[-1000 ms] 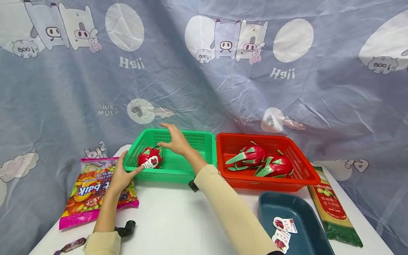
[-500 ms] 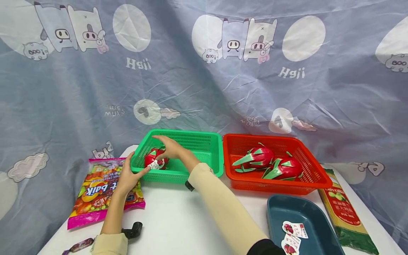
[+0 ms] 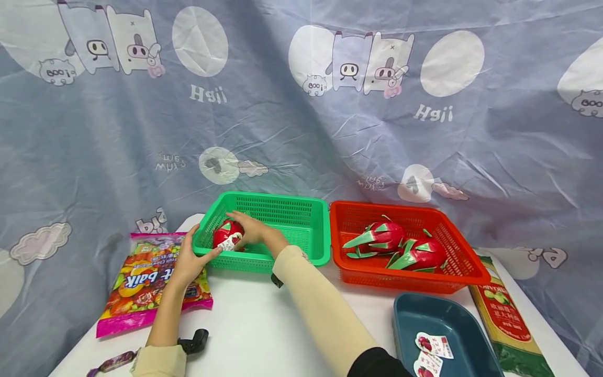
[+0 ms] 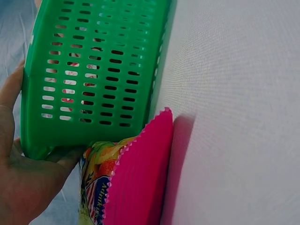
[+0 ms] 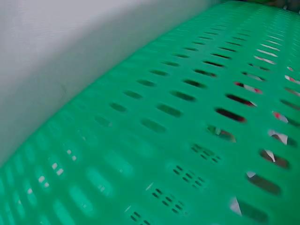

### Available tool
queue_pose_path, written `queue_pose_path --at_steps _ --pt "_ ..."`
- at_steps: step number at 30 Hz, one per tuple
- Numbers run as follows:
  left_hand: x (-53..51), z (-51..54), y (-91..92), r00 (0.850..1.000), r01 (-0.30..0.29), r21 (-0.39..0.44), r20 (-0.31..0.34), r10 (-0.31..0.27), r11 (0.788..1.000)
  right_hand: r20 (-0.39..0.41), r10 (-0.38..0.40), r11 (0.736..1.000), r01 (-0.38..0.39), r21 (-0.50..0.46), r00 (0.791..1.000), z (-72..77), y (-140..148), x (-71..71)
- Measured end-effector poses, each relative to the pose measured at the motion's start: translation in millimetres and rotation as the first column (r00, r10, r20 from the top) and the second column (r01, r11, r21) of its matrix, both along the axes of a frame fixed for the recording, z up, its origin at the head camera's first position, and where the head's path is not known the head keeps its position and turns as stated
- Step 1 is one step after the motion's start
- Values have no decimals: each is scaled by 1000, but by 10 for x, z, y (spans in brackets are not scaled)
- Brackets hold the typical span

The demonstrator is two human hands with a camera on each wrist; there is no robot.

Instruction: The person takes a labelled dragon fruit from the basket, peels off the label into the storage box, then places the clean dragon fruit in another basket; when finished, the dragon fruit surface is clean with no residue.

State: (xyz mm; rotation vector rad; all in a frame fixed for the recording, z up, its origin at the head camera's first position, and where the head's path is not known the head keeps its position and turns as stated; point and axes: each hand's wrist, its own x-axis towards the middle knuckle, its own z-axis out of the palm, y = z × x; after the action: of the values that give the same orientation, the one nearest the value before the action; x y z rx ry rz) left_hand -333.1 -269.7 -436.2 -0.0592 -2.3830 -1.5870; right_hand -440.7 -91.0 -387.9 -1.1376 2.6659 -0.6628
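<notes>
A red dragon fruit [image 3: 225, 231] with green scales lies at the left end of the green plastic basket [image 3: 282, 258]. On its front is a white label [image 3: 230, 242] with a fruit picture. My right hand [image 3: 252, 231] reaches over the front rim and grips the fruit from the right, its fingers curved over the top. At the basket's front left corner, my left hand [image 3: 189, 260] holds the rim; the left wrist view shows that hand [image 4: 28, 183] against the slotted wall [image 4: 89, 89]. Only the basket's outer wall [image 5: 154, 126] fills the right wrist view, hiding the right fingers.
A red basket [image 3: 391, 280] with two dragon fruits [image 3: 380, 236] adjoins on the right. In front sits a blue tray [image 3: 440, 309] holding two labels [image 3: 434, 345]. A pasta packet [image 3: 509, 319], a candy bag [image 3: 146, 272] and a wrapped candy [image 3: 113, 362] lie around.
My right hand has come down and left into the green basket, from above the dragon fruit onto it. The left hand keeps its hold on the rim. The head view has shifted slightly.
</notes>
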Motion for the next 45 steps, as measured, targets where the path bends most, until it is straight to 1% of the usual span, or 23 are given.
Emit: queue_pose_path --at_steps 2,5,6,9,12,15,20,23,26,30,34,39,42,45 --pt "3 -6 13 1000 -1 5 1 1 1000 11 -2 1000 2 8 1000 -51 6 10" --pt "-6 -13 40 1000 -1 12 1 1 1000 -6 -17 999 17 39 1000 -103 27 28" --pt "-10 -16 50 1000 -1 13 -1 1 1000 -23 -23 998 24 55 999 -114 36 29" --pt "-23 -23 66 1000 -4 13 -10 4 1000 -109 -44 994 54 92 993 -129 58 27" --pt "-21 -34 79 1000 -5 12 -10 5 1000 -163 -75 990 93 108 984 -147 88 27" --pt "-3 -46 92 1000 -4 14 -7 4 1000 -163 -98 988 116 106 982 -189 124 28" --pt "26 -70 95 1000 -2 28 4 2 1000 -148 -107 992 116 54 983 -268 164 13" --pt "30 -84 90 1000 3 31 15 -4 1000 -153 -114 992 119 27 982 -296 181 -8" --pt "29 -89 87 1000 5 31 16 -6 1000 -172 -129 990 136 29 977 -309 201 -39" --pt "25 -86 90 1000 1 30 8 -1 1000 -206 -150 984 166 62 967 -294 225 -72" --pt "23 -83 87 1000 -6 31 4 5 999 -241 -185 973 212 92 953 -226 254 -49" --pt "21 -65 71 1000 -14 22 0 14 1000 -307 -235 951 284 125 922 -123 334 12" --pt "19 -43 48 1000 -10 19 -1 10 1000 -324 -262 943 313 116 909 -59 399 37" --pt "21 -27 10 1000 -20 11 -3 20 1000 -332 -273 945 316 81 903 40 450 58"
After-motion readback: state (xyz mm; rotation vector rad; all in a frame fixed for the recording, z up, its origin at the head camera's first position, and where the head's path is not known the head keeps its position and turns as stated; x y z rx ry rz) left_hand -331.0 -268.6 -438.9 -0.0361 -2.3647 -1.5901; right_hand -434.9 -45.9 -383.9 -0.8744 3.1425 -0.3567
